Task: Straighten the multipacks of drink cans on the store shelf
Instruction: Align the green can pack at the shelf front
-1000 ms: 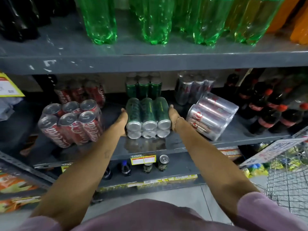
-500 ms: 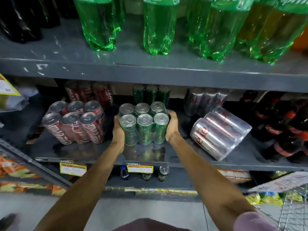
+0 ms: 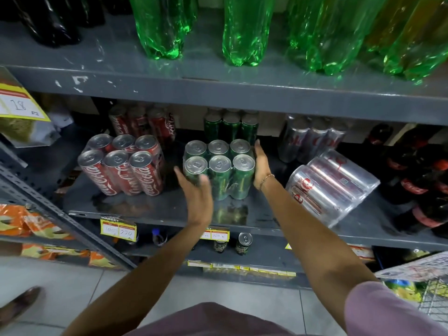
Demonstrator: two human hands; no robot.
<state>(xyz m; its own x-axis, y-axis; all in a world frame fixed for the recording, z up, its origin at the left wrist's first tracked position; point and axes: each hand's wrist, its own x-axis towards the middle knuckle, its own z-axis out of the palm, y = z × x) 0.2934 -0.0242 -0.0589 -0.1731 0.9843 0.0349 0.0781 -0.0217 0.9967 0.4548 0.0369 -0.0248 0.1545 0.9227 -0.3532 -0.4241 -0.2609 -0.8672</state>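
On mid grey metal shelf (image 3: 155, 209), upright shrink-wrapped six-pack of green cans (image 3: 219, 169) stands btwn both hands. Right hand (image 3: 261, 166) flat vs its side, fingers together; left hand (image 3: 196, 192) blurred at front corner, fingers apart. Risk: uneven push twists pack into neighbouring shrink-wrapped red cola six-pack (image 3: 123, 166).

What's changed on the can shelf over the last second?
The green six-pack went from lying on its side to upright. The left hand has let go; the right hand stays flat on its side. The red pack and toppled silver pack haven't moved.
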